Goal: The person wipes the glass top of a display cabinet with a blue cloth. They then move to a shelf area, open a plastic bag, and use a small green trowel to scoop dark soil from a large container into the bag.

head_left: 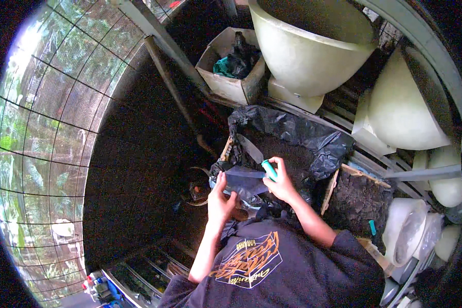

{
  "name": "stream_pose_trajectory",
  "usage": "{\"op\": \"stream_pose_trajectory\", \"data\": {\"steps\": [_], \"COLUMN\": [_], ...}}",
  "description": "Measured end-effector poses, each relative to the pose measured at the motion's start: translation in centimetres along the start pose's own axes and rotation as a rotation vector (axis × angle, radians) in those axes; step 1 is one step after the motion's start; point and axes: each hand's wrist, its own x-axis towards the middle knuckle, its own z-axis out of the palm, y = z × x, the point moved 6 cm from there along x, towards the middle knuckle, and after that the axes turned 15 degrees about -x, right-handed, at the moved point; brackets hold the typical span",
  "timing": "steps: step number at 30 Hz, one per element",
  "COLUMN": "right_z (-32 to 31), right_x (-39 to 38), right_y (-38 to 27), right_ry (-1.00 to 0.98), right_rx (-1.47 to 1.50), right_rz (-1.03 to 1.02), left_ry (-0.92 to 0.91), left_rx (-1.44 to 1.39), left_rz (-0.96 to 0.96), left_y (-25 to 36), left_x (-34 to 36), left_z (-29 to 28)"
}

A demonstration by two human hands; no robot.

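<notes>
My right hand point(282, 186) is closed round the teal handle of a small trowel point(252, 151). The trowel's grey blade points up and to the left, over the near left part of a bin of dark soil point(285, 148) lined with black plastic. My left hand point(222, 204) grips the left side of a thin, see-through plastic bag point(244, 180). The bag stretches between both hands, just below the blade; its right end meets my right hand's fingers. What the bag holds, if anything, I cannot make out.
A wooden box of dark soil point(357, 197) stands on the right, with a teal handle point(372, 227) in it. Large pale planters point(313, 56) and a cardboard box point(231, 84) sit on a slatted rack behind. Wire mesh point(51, 128) runs along the left.
</notes>
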Motion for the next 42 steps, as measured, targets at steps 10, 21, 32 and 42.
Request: {"op": "stream_pose_trajectory", "data": {"steps": [10, 21, 32, 42], "right_z": [-1.1, -0.7, 4.7, 3.2], "right_x": [-0.6, 7.5, 19.5, 15.7], "right_y": [6.1, 19.1, 19.3, 21.1], "right_ry": [-0.022, -0.056, 0.002, -0.083], "right_rx": [0.507, 0.09, 0.058, 0.144], "right_rz": [0.287, 0.452, 0.532, 0.44], "left_ry": [0.051, -0.106, -0.127, -0.145], "left_rx": [0.106, 0.03, 0.005, -0.059], "left_rz": [0.072, 0.085, 0.003, -0.03], "left_y": [-0.3, -0.4, 0.9, -0.3], "left_x": [0.2, 0.3, -1.7, -0.5], "left_z": [0.2, 1.3, 0.9, 0.6]}}
